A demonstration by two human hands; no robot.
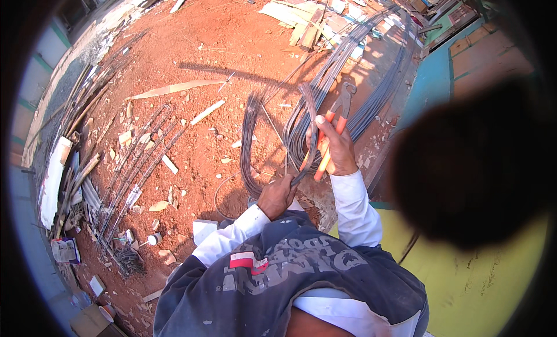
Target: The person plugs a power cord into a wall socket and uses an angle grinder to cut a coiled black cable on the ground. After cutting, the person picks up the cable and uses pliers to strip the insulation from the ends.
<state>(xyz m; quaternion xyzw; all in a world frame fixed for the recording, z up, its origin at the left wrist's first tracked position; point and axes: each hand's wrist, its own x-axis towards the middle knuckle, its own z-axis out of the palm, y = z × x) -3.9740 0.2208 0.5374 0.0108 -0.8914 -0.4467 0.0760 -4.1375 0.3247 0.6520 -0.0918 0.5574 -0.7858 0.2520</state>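
My left hand point(277, 197) is closed round the bottom of a bent bundle of thin wire point(248, 139). The bundle curves up on both sides of that hand, and its right arm rises to my right hand point(341, 144). Wrapped in my right hand is a pair of pincers point(347, 96) with orange handles, its dark metal head pointing up and away from me. The right thumb lies against the wire bundle's upright arm; whether it presses on the wire, I cannot tell. Just beyond both hands lie long grey steel rods point(335, 64), bent into loops at their near end.
Reddish soil point(191, 47) spreads ahead, strewn with wood scraps. A rebar cage point(136, 174) lies at left beside a pile of poles point(87, 105). Broken planks point(307, 23) sit at the far side. A yellow-green surface point(476, 285) is at lower right; a dark blurred shape blocks the right.
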